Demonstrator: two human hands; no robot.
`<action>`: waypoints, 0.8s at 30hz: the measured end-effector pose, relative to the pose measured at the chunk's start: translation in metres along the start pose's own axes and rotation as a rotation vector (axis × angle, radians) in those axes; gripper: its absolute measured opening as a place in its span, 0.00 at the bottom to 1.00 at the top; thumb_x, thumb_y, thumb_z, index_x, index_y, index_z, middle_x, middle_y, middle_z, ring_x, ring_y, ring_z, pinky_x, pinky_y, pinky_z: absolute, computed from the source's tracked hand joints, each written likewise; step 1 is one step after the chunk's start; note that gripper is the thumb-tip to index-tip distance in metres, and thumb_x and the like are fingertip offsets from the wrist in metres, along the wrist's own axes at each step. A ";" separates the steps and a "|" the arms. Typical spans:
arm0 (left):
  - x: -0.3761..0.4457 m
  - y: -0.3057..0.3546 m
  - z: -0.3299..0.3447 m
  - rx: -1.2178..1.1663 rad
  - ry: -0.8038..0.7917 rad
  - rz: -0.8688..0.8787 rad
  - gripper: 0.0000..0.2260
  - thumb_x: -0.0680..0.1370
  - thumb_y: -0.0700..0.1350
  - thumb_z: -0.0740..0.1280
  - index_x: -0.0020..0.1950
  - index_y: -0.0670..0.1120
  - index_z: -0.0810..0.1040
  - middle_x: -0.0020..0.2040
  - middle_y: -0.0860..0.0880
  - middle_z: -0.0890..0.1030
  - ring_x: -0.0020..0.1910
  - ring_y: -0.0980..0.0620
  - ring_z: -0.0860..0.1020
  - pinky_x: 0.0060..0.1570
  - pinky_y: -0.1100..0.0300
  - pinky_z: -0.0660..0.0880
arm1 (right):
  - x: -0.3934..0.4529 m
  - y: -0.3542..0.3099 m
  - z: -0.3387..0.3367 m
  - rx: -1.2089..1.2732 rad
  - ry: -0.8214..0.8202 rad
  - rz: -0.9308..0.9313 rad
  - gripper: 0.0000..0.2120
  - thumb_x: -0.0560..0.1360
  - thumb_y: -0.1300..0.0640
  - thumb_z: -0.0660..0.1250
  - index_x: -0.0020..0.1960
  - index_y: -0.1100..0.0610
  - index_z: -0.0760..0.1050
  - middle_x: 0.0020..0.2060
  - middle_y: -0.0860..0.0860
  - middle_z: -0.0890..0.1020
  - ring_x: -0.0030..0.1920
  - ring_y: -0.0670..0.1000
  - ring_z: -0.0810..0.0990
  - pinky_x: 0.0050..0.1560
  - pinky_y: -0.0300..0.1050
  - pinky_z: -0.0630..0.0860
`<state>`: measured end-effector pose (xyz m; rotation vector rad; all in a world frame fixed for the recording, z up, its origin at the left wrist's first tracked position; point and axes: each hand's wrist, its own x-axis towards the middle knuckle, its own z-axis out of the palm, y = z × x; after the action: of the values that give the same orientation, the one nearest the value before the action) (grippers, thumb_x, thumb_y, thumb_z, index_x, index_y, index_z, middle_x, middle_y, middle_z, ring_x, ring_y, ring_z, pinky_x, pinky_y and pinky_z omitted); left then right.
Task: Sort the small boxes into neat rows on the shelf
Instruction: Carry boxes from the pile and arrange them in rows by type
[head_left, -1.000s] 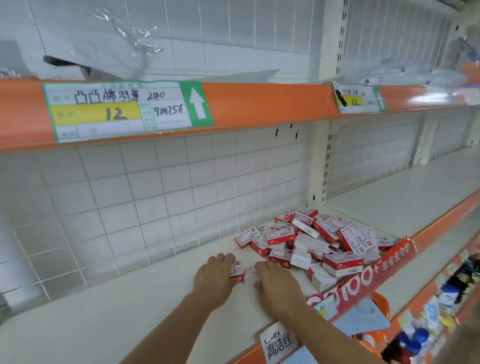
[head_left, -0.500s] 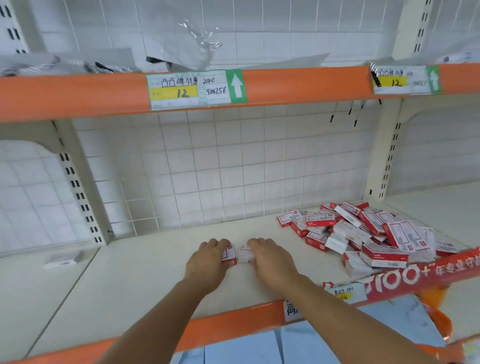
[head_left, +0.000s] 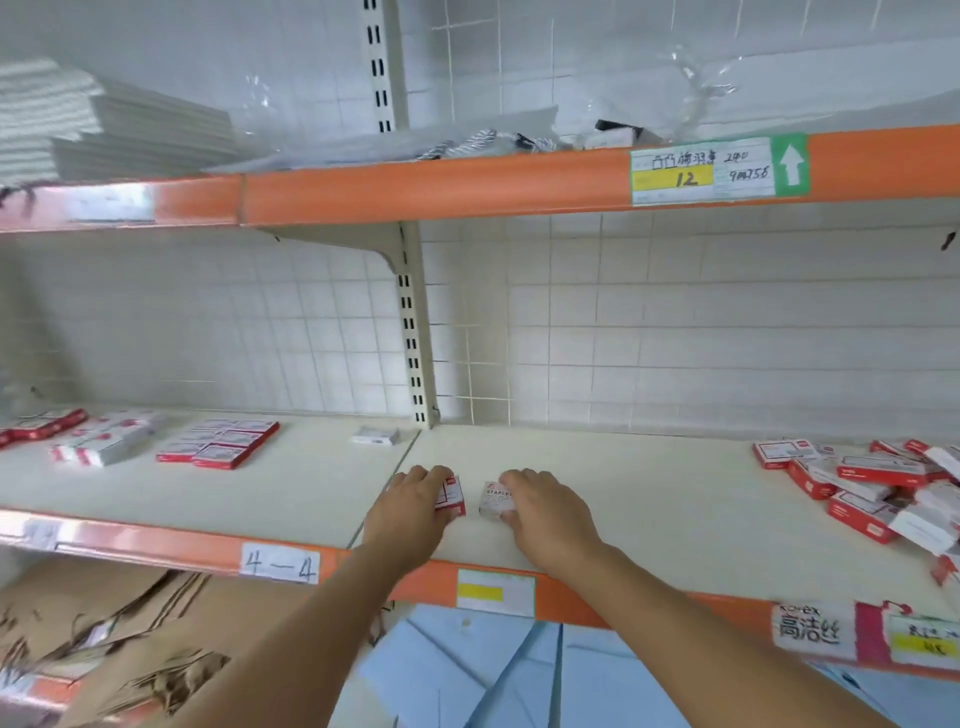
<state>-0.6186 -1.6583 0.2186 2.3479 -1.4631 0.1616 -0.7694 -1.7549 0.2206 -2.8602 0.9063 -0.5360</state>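
Near the front edge of the shelf (head_left: 649, 499), our left hand (head_left: 410, 512) grasps a red-and-white box (head_left: 453, 494), our right hand (head_left: 545, 512) grasps a white box (head_left: 494, 498) just beside it, and the unsorted pile (head_left: 872, 488) lies toward the right end.

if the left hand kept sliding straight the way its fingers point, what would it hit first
Nothing close: beyond the left hand lies bare shelf, then probably the tiled back wall. Depth is unclear.

Cream shelf (head_left: 649, 499) with orange lip; loose red-and-white boxes (head_left: 862, 493) heaped at right; flat rows (head_left: 218, 443) at left
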 end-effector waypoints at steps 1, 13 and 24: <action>-0.006 -0.013 -0.006 0.000 0.004 -0.021 0.18 0.78 0.52 0.63 0.67 0.52 0.67 0.58 0.50 0.72 0.59 0.48 0.69 0.52 0.55 0.70 | 0.004 -0.013 0.003 0.000 -0.001 -0.014 0.16 0.79 0.55 0.59 0.66 0.56 0.66 0.60 0.52 0.73 0.61 0.55 0.70 0.54 0.48 0.69; -0.037 -0.151 -0.063 0.010 0.009 -0.081 0.18 0.79 0.51 0.62 0.68 0.52 0.66 0.59 0.49 0.72 0.59 0.49 0.69 0.53 0.54 0.72 | 0.047 -0.140 0.035 0.042 -0.019 -0.011 0.18 0.79 0.55 0.60 0.68 0.53 0.65 0.62 0.50 0.70 0.62 0.53 0.69 0.54 0.47 0.71; 0.008 -0.189 -0.056 -0.008 -0.029 -0.029 0.18 0.79 0.51 0.62 0.68 0.54 0.66 0.61 0.51 0.71 0.60 0.50 0.69 0.50 0.55 0.73 | 0.095 -0.150 0.055 0.016 -0.003 0.057 0.18 0.80 0.53 0.59 0.69 0.53 0.66 0.62 0.50 0.69 0.62 0.52 0.69 0.52 0.47 0.73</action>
<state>-0.4420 -1.5699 0.2257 2.3735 -1.4396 0.1147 -0.5961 -1.6870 0.2269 -2.8101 0.9756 -0.5312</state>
